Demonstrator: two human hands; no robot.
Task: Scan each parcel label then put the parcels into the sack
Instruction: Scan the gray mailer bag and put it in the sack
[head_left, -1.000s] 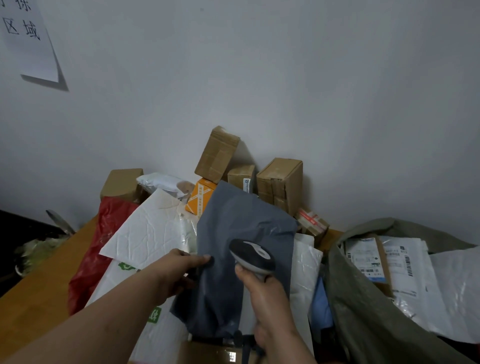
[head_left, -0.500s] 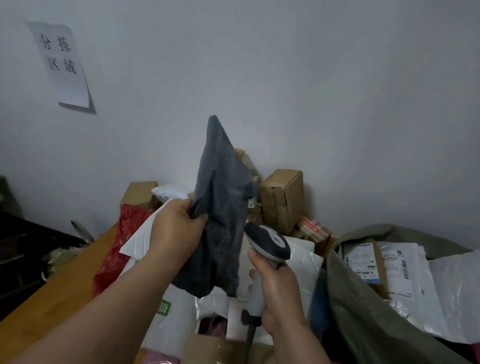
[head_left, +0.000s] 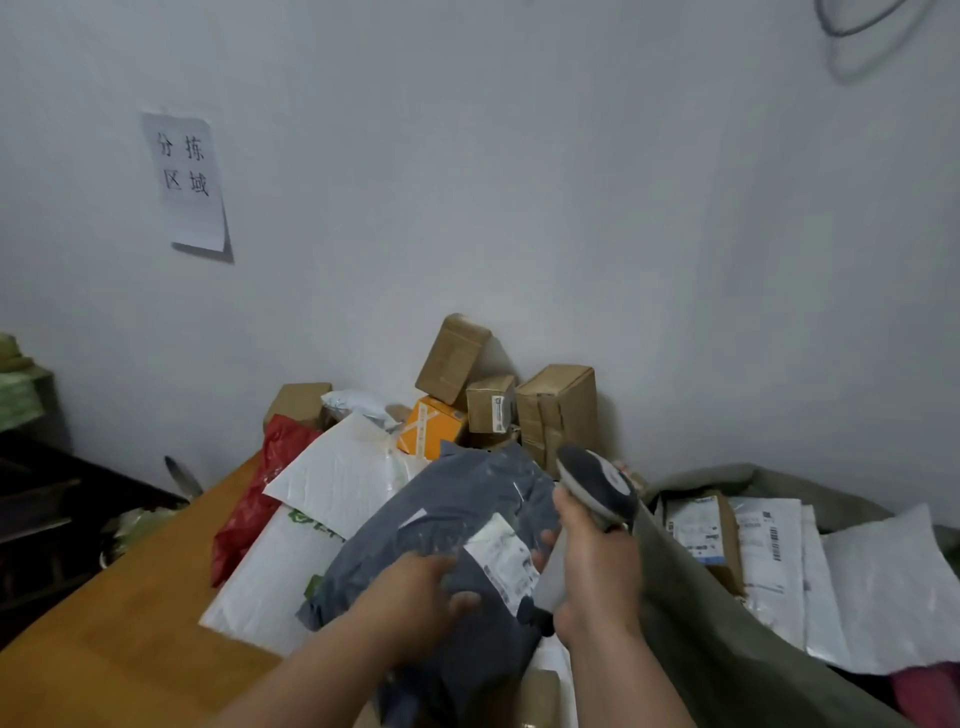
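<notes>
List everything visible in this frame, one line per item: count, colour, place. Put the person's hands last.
grey mailer bag: 1, dark grey, centre of the pile, white label facing up
scanner: 1, grey and white, above the bag's right edge
sack: 1, olive green, right side, open, with labelled parcels inside
white mailers: at least 2, white, left of the grey bag
red bag: 1, red, left edge of the pile
cardboard boxes: about 4, brown, against the wall
orange box: 1, orange, in front of the brown boxes
table: 1, wood brown, lower left
paper sign: 1, white, on the wall
left hand: gripping the grey bag
right hand: holding the scanner
</notes>
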